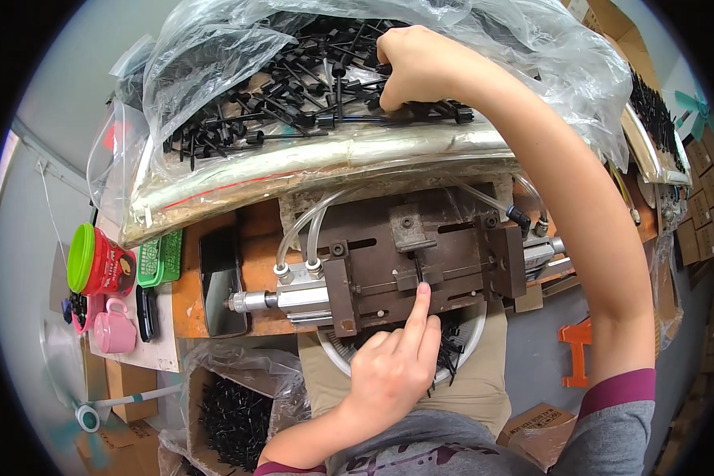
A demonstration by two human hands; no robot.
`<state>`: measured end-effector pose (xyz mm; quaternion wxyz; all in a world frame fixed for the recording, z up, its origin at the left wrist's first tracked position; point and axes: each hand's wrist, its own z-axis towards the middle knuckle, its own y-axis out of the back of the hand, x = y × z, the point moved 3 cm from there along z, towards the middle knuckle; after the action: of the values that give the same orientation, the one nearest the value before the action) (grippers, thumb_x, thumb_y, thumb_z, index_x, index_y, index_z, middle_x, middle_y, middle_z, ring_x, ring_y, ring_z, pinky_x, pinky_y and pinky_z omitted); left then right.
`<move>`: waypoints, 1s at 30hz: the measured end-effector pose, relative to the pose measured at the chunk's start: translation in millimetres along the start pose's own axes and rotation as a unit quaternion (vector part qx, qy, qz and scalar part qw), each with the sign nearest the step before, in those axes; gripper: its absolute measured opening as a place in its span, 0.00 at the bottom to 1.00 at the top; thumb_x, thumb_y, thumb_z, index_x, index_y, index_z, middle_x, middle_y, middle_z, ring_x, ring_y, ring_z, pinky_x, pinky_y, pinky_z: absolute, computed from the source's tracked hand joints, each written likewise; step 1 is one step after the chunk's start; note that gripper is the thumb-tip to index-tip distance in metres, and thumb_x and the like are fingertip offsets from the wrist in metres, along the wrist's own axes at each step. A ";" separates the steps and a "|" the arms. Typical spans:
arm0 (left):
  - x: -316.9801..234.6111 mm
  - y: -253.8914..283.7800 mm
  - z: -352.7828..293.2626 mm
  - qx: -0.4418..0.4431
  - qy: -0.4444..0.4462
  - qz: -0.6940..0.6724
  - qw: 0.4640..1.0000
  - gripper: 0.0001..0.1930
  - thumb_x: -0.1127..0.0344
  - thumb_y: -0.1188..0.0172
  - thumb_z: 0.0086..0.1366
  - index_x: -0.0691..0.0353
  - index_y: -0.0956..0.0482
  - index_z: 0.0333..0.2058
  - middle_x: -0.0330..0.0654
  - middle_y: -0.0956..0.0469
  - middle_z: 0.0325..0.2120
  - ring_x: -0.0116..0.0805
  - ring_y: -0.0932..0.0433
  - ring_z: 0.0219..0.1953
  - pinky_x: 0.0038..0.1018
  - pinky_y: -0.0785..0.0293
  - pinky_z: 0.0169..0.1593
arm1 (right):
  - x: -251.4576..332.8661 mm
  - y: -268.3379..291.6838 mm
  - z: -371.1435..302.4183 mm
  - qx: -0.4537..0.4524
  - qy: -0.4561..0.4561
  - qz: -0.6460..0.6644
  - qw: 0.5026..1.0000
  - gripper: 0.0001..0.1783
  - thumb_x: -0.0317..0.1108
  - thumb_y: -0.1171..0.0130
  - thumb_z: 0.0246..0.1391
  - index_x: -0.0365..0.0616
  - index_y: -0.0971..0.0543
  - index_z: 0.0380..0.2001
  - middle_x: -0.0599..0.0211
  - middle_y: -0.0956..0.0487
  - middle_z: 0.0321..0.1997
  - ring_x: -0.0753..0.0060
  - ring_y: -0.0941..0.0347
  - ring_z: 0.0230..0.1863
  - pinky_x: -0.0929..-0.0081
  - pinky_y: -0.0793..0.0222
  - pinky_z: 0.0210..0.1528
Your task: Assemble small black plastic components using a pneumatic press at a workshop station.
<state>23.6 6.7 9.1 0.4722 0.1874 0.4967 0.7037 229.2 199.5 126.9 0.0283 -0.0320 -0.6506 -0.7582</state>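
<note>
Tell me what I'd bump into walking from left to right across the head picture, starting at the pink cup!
Pink cup → green basket → phone → left hand → orange stand.

On the left, a red tub (117, 270) with a lime-green end lies tilted just beside a green plastic basket (160, 260). Below them are a pink mug (116, 329) and a slim black object (146, 313), its kind unclear. A dark, glossy, phone-like slab (224, 301) lies on the orange-brown counter (189, 305). At lower left stands a white-and-teal fan (88, 418), partly blurred. On the right are an orange stool (577, 353), a cardboard carton (541, 428) on the floor, stacked boxes (700, 206) and teal blades (694, 111).
</note>
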 end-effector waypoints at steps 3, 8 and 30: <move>7.2 -3.2 6.1 -0.009 -0.002 -0.024 1.000 0.13 0.66 0.27 0.49 0.60 0.18 0.33 0.47 0.19 0.53 0.26 0.24 0.19 0.20 0.29 0.26 | 8.7 1.0 0.8 0.037 -0.005 -0.027 0.999 0.30 0.33 0.29 0.33 0.33 0.21 0.45 0.46 0.18 0.42 0.52 0.20 0.46 0.62 0.24 0.49; 9.5 -4.9 6.2 -0.006 0.005 -0.035 0.999 0.13 0.65 0.26 0.48 0.59 0.18 0.32 0.47 0.19 0.53 0.27 0.24 0.18 0.20 0.29 0.26 | 22.2 2.9 -15.9 0.008 0.068 -0.020 0.997 0.24 0.27 0.33 0.37 0.42 0.19 0.44 0.52 0.18 0.42 0.53 0.21 0.48 0.60 0.25 0.50; 10.3 30.0 5.6 0.060 -0.033 -0.210 0.975 0.17 0.59 0.24 0.50 0.61 0.17 0.36 0.49 0.21 0.54 0.33 0.17 0.26 0.22 0.22 0.29 | -54.2 46.1 -13.8 -0.075 -0.001 0.536 0.841 0.11 0.30 0.36 0.57 0.34 0.19 0.41 0.61 0.18 0.29 0.71 0.20 0.29 0.76 0.21 0.35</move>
<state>8.4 16.5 35.7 0.6137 0.1299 0.5504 0.5510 286.9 178.9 165.6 0.4271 -0.3780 -0.4732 -0.6714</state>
